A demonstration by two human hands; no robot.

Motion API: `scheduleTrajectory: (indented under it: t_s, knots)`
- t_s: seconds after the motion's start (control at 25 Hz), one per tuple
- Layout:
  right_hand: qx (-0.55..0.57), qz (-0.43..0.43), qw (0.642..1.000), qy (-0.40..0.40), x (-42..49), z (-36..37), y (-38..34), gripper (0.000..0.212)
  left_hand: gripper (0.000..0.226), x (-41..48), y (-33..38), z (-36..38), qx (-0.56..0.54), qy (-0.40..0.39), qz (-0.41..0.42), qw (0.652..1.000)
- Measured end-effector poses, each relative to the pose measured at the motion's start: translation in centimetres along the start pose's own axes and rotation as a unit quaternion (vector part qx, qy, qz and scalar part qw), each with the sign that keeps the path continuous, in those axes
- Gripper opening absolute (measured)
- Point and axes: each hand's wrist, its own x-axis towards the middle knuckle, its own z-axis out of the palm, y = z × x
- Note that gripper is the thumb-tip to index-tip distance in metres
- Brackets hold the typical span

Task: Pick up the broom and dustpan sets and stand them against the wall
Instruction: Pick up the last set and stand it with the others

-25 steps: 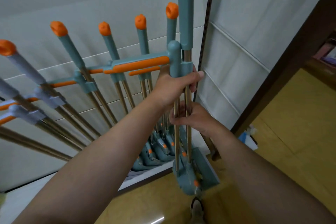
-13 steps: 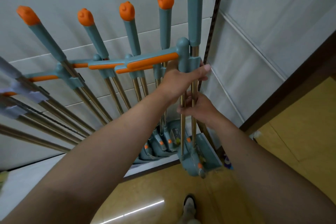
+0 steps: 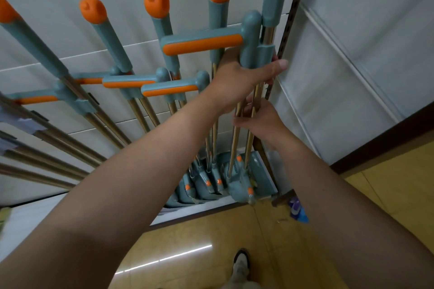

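The left hand point(image 3: 244, 77) and right hand point(image 3: 263, 119) both curl tight round the broom set point(image 3: 251, 37). Next, it probably needs leaning on the wall point(image 3: 328, 89).

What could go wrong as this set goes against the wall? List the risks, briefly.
1. The held set's side handle crosses the neighbouring set; it may snag and tip the leaning row.
2. Its dustpan sits near the white ledge's edge and could slide off.
3. The left hand grips beside the slotted rail; its fingers could get pinched.
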Motion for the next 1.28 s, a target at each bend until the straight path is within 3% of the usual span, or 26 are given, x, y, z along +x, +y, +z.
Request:
scheduleTrajectory:
  t_s: [0.28,0.72,0.92,1.04,1.16,1.28]
  knots:
    - [-0.004,-0.015,0.999,0.037,1.2,0.9,-0.4,0.039,0.017,1.3,-0.4,-0.2,-0.001,0.054,0.004,0.999]
    - [-0.006,-0.036,0.997,0.072,2.0,-0.2,0.2,0.034,0.016,2.0,-1.1,1.0,0.02,0.048,0.008,0.999]
    - [-0.029,0.033,0.998,-0.039,3.5,0.6,4.2,0.04,0.018,1.0,-5.8,0.9,0.065,0.067,-0.093,0.991]
    - [-0.044,0.084,0.991,-0.093,3.7,1.3,7.6,0.034,0.027,-0.5,-9.3,0.3,0.075,0.053,-0.167,0.982]
    - [-0.072,0.103,0.989,-0.084,4.1,2.0,8.9,0.022,0.021,-0.8,-10.1,-0.3,0.048,0.065,-0.168,0.982]
    - [-0.12,0.106,0.985,-0.063,5.5,2.6,8.8,0.012,0.03,-1.2,-10.5,-0.3,0.06,0.087,-0.193,0.975]
